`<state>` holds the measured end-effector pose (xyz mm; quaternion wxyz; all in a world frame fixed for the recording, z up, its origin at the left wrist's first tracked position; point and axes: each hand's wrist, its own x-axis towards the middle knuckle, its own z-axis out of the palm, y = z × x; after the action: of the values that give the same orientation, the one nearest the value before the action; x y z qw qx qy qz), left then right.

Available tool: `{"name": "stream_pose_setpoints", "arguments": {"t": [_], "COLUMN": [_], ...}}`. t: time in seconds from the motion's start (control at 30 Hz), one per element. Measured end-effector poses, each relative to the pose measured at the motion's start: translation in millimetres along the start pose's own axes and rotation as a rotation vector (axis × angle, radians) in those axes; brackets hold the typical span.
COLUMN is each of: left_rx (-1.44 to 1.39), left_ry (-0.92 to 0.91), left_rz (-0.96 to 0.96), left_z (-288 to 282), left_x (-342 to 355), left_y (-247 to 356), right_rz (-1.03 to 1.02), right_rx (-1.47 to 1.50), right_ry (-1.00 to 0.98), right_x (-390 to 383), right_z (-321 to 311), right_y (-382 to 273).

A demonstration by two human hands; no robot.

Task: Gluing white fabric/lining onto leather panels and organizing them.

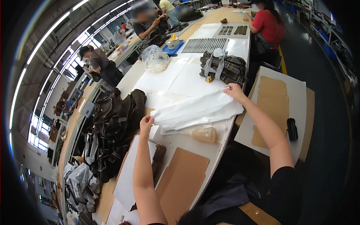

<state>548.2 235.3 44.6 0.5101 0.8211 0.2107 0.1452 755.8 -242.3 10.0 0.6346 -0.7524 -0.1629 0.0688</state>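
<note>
Long white sheets of paper or thin fabric (195,107) stretch across the middle of the worktable, pinched at the left end by my left hand (147,121) and at the upper right corner by my right hand (232,91). Under their lower edge lies a translucent squeeze bottle (202,134) with amber contents. Nearer me rests a brown rectangular board (183,176) beside a white panel (133,172) on a stack of dark brown pieces (159,157).
Dark bags (116,127) pile up on the left. Ahead are a tied plaid bundle (223,67), a plastic bag (153,60) and a blue tray (168,48). A side board (300,105) holds a black case (291,129). Co-workers (270,30) work along the tables.
</note>
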Motion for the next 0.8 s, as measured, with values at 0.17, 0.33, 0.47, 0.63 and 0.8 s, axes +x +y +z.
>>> {"name": "stream_pose_setpoints", "arguments": {"t": [0.17, 0.33, 0.47, 0.63, 0.8], "left_rx": [0.475, 0.634, 0.817, 0.898, 0.896], "left_ry": [0.113, -0.122, -0.26, -0.316, -0.347], "left_rz": [0.166, 0.58, 0.612, 0.433, 0.469], "left_z": [26, 101, 142, 142, 147], "left_x": [-1, -13, -27, -28, -25], "left_y": [-22, 10, 19, 9, 9], "right_rz": [-0.078, -0.042, -0.106, -0.261, -0.568], "right_rx": [-0.346, -0.358, -0.427, -0.729, -0.707], "right_ry": [0.158, 0.178, 0.248, 0.316, -0.007], "right_x": [-5, -13, -20, -38, -26], "right_z": [3, -1, 6, 29, 83], "right_y": [25, 28, 14, -19, -27]}}
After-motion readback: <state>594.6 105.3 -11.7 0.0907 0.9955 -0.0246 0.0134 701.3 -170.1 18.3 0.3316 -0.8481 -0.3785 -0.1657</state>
